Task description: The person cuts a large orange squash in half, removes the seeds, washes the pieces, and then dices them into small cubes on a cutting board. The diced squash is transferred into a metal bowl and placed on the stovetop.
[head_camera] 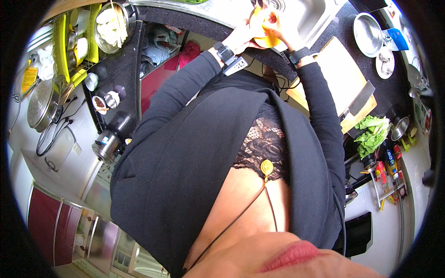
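Observation:
At the front edge of the sink (306, 24), my left hand (240, 39) grips a yellow-orange object (267, 41) from its left side. My right hand (278, 27) has its fingers bent against the upper right of the same object. Glare washes out the detail there, so its exact kind is unclear. A drain (277, 5) shows just beyond my hands. To the right of my right wrist lies a wooden cutting board (321, 71), with a cleaver (361, 99) resting near its lower right edge.
Right of the sink are a metal bowl (367, 34), a white plate (385, 64) and leafy lettuce (372, 135). On the left counter stand a metal bowl of white pieces with chopsticks (120, 29), a yellow-green dish rack (62, 52) and small bowls (91, 81). An open cabinet (160, 48) holds bags.

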Demonstrator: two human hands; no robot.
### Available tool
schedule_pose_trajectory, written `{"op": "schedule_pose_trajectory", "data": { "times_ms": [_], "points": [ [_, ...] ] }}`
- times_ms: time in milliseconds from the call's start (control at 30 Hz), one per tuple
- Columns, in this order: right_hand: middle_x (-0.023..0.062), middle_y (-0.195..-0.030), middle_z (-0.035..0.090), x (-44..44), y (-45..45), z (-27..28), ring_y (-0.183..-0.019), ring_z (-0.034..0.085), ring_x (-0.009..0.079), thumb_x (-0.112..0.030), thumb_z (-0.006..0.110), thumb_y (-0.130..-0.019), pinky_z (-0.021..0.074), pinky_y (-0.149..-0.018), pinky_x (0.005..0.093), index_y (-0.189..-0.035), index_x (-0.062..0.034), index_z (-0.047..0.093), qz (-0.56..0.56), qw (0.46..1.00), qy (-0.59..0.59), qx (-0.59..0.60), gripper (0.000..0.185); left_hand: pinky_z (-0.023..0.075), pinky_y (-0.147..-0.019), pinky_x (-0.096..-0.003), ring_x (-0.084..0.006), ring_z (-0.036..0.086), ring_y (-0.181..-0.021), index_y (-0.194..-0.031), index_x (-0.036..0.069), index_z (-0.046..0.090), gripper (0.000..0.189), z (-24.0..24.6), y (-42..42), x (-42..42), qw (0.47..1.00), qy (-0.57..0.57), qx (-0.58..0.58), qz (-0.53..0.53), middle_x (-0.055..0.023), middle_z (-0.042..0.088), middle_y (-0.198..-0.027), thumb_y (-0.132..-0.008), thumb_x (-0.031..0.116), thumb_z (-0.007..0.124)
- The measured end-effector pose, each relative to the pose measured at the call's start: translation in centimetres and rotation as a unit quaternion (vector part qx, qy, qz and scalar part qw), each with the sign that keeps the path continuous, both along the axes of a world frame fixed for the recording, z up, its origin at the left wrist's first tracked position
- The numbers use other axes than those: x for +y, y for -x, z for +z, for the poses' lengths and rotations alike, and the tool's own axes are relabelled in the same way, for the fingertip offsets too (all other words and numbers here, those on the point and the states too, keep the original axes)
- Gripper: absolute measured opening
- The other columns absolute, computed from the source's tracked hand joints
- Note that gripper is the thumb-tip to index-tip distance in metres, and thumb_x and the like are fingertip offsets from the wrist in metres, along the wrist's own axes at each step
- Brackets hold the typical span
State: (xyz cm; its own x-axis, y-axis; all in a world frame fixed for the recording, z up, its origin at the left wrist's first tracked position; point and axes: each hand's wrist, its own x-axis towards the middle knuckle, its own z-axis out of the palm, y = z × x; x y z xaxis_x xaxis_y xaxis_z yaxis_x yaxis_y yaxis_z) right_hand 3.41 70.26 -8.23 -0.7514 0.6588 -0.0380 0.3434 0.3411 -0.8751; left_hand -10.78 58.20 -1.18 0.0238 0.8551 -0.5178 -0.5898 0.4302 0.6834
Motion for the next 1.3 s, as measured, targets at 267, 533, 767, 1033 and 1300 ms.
{"op": "schedule_pose_trajectory", "data": {
  "times_ms": [267, 533, 767, 1033, 1300],
  "points": [
    [0.0111, -0.075, 0.069, 3.8, -2.0, 1.2, -0.067, 0.067, 0.0183, -0.023, 0.075, -0.078, 0.0529, -0.067, 0.0287, -0.089, -0.0026, 0.068, -0.183, 0.979, -0.060, -0.058, 0.024, 0.0565, -0.083, -0.0512, -0.0293, 0.059, -0.112, -0.138, 0.013, 0.036, 0.067, -1.8, 0.6, -0.9, 0.997, 0.004, -0.007, 0.070, -0.0132, 0.054, -0.126, -0.082, 0.013, 0.072],
    [0.0104, -0.074, 0.067, 6.8, -0.5, 0.7, -0.064, 0.065, 0.0164, -0.015, 0.066, -0.082, 0.0507, -0.062, 0.0287, -0.093, -0.0027, 0.069, -0.183, 0.979, -0.081, 0.022, 0.016, 0.0574, -0.077, -0.0546, -0.0303, 0.058, -0.112, -0.142, 0.016, 0.032, 0.066, -0.8, 1.6, 1.2, 0.998, 0.015, 0.009, 0.066, -0.0124, 0.052, -0.128, -0.085, 0.020, 0.067],
    [0.0148, -0.103, 0.066, 9.1, 2.6, -0.6, -0.092, 0.064, 0.0244, -0.025, 0.073, -0.078, 0.0506, -0.082, 0.0347, -0.110, -0.0024, 0.063, -0.150, 0.986, -0.071, -0.032, 0.040, 0.0610, -0.067, -0.0505, -0.0340, 0.057, -0.112, -0.148, 0.018, 0.020, 0.069, 0.9, 3.0, 3.9, 0.997, 0.003, 0.071, 0.031, -0.0124, 0.043, -0.137, -0.089, 0.009, 0.056],
    [0.0175, -0.102, 0.068, 13.3, 9.1, 4.1, -0.091, 0.066, 0.0276, -0.038, 0.066, -0.087, 0.0508, -0.081, 0.0348, -0.113, 0.0019, 0.060, -0.174, 0.978, -0.119, -0.009, 0.048, 0.0586, -0.077, -0.0513, -0.0335, 0.061, -0.102, -0.139, 0.020, 0.037, 0.046, 0.7, 2.4, 5.6, 0.998, 0.025, 0.033, 0.048, -0.0178, 0.054, -0.118, -0.099, 0.042, 0.042],
    [0.0173, -0.103, 0.068, 14.1, 6.6, 5.3, -0.091, 0.065, 0.0244, -0.032, 0.062, -0.090, 0.0503, -0.080, 0.0320, -0.113, 0.0021, 0.061, -0.096, 0.981, -0.145, -0.082, 0.041, 0.0477, -0.097, -0.0559, -0.0485, 0.048, -0.119, -0.134, -0.004, 0.035, 0.049, -2.7, 2.7, 7.1, 0.954, 0.191, -0.216, 0.080, -0.0319, 0.041, -0.134, -0.099, 0.031, 0.038]
  ]
}}
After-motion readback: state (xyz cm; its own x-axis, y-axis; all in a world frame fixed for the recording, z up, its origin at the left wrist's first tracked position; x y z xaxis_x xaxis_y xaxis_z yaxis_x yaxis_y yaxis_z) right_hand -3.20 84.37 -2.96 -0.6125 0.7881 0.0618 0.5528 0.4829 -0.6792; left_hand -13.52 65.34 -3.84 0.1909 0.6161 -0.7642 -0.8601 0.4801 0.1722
